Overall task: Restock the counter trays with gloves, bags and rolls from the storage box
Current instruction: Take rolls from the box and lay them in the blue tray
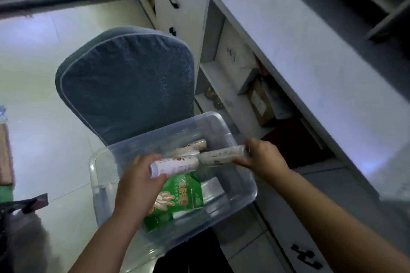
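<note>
**Both hands pulling rolls out of storage box**

Clear plastic storage box (241,146) sitting on blue cushioned chair (126,82), just beside open counter shelving (224,86). Probably parked on the seat to bring stock to hand height near the counter.

Left hand (137,182) wrapped around near end of a white printed roll (175,165), fingers curled over the top, thumb under. Right hand (264,159) closed on far end of a second, longer roll (224,154), gripping by the cap end. Both rolls lifted over the box opening, roughly end to end, tips touching or nearly so; too blurred to say which. End grips likely chosen so the tubes clear each other and the box wall on the way out.

More rolls (190,147) lying at the far side inside the box. Green glove packet (177,197) flat on the box floor under the left hand, partly hidden by wrist. No bags clearly seen.

Counter trays not identifiable here; counter top (310,51) at right, heavily motion-blurred. Judged stage: rolls being picked, transfer to trays not yet done. Risk: smooth tubes slipping from one-end grips.
</note>
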